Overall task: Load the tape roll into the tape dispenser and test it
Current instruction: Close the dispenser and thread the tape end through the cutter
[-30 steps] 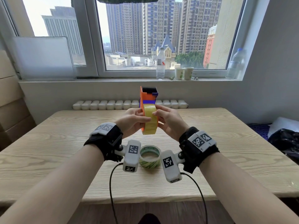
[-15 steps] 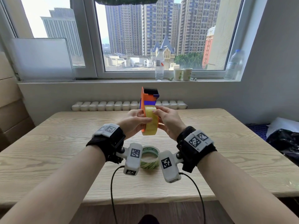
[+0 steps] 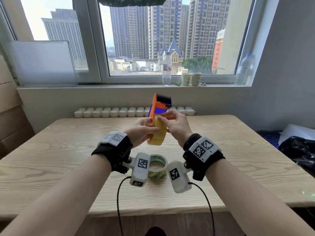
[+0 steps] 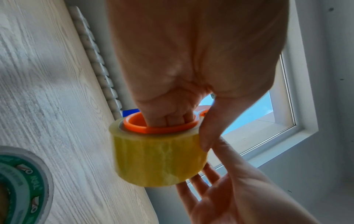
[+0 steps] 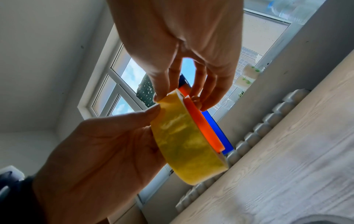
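I have the roll (image 3: 157, 133) up off the bench (image 3: 59, 150), already sitting on the orange hub of the dispenser (image 3: 158, 106), both held in the air between my hands. My left hand (image 3: 141, 132) carries the load: its fingers are curled down inside the hub (image 4: 159, 125) and the thumb lies along the roll's outer face, so that grip is closed on the dispenser and roll together. My right hand (image 3: 175, 126) works the top of the roll, thumb and forefinger pinched narrowly at its rim — on the loose tape end, I judge, though I cannot see the end itself. The roll looks light and stiff, a thick yellow band on a hard core; its face is glossy and will likely slide under the fingers, so the core and the flat sides are the safe places to hold. The tape end will be thin, sticky and apt to fold back on itself — best taken by its very edge and drawn straight. The dispenser is hard plastic, and I take the dark bar at its top for the cutter, so I would keep my fingers below it. Hidden from me: the cutter teeth, the tape path under the blue plate, and how fully the roll is seated. A green roll (image 3: 157, 166) lies on the bench, partly behind my wrist cameras.
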